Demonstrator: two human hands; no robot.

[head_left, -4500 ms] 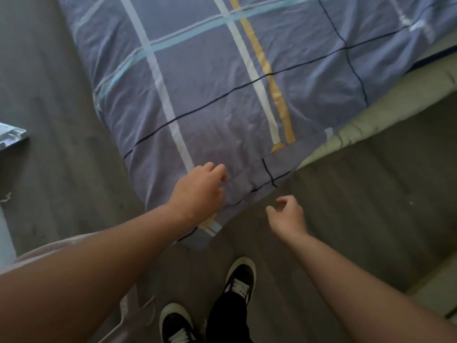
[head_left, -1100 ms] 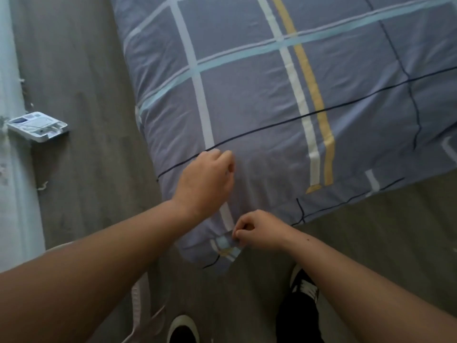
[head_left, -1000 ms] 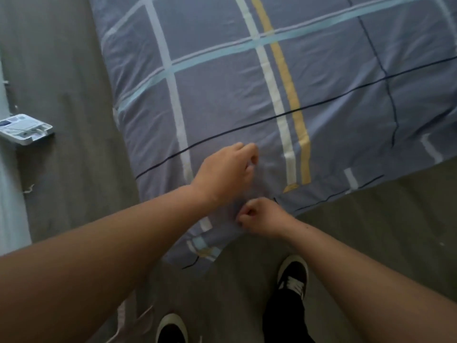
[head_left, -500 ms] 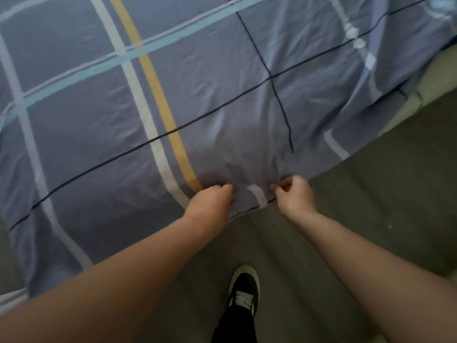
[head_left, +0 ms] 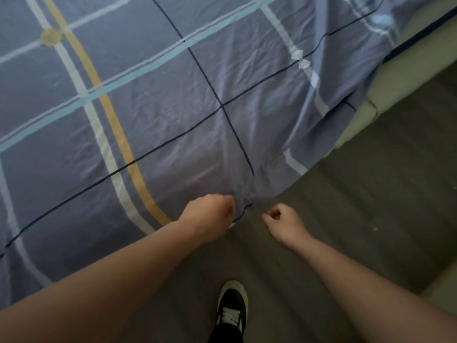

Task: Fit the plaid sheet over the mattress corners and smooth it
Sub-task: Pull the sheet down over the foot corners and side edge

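Note:
The plaid sheet (head_left: 173, 115), grey-blue with white, yellow, light blue and dark lines, covers the mattress and is wrinkled near its front edge. At the right the sheet hangs loose, and the pale mattress (head_left: 408, 68) shows bare beside it. My left hand (head_left: 210, 217) is a fist at the sheet's front hem, with the fingers curled on the fabric. My right hand (head_left: 284, 222) is just right of the hem, over the floor. Its fingers are loosely curled, and nothing shows between them.
Grey floor (head_left: 371, 206) runs along the front and right of the mattress. One of my black shoes with a white sole (head_left: 232, 310) stands on it just below my hands. A pale edge (head_left: 442, 290) shows at the lower right.
The view has shifted right along the front edge since the left corner. In the last half second my right hand came off the hem and pulled back slightly; my left hand stays at the hem.

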